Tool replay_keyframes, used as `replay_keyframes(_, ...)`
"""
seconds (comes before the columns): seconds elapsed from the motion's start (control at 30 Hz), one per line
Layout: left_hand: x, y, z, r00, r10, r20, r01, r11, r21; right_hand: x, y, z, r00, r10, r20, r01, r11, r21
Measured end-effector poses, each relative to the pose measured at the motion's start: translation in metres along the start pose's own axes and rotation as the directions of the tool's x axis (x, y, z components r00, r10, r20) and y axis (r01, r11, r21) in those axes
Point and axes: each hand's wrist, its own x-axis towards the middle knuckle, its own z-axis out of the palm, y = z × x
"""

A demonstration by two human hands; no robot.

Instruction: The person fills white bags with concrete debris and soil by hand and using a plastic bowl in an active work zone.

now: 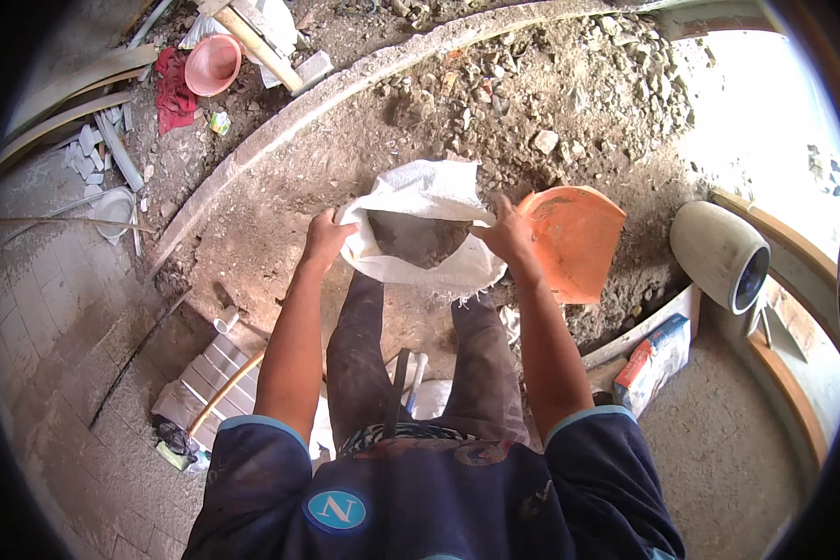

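Observation:
A white woven sack (422, 187) hangs with its mouth spread wide in front of my legs. Grey-brown earth or rubble shows inside it. My left hand (327, 238) grips the left side of the rim, thumb over the edge. On the opposite side my right hand (506, 233) has its fingers closed on the rim. Just right of that hand is an orange plastic scoop or bucket-like piece (579, 245), partly behind my forearm; whether the hand touches it I cannot tell. The sack's lower part is hidden by its rim.
Loose rubble (616, 65) covers the ground ahead, bounded by a curved concrete ledge (280, 135). A pink basin (213, 65) and red cloth (175, 91) lie far left. To the right are a white rounded vessel (714, 252) and a blue-red box (653, 364). Tiles (217, 378) are stacked near left.

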Motion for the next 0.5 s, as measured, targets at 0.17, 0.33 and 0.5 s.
replay_keyframes(0.17,-0.039,0.008,-0.013,0.995,0.094,-0.033,-0.082,0.962,0.260,0.007,0.007,0.000,0.999,0.038,-0.029,-0.035,0.996,0.080)
replay_keyframes(0.33,-0.077,-0.001,-0.047,0.998,0.048,0.035,-0.053,0.982,0.179,-0.025,0.006,-0.031,0.975,0.184,-0.124,-0.153,0.962,0.226)
replay_keyframes(0.5,-0.052,0.007,-0.040,0.974,0.100,-0.205,-0.157,0.947,-0.282,-0.016,0.053,-0.036,0.924,0.375,0.067,-0.234,0.420,0.877)
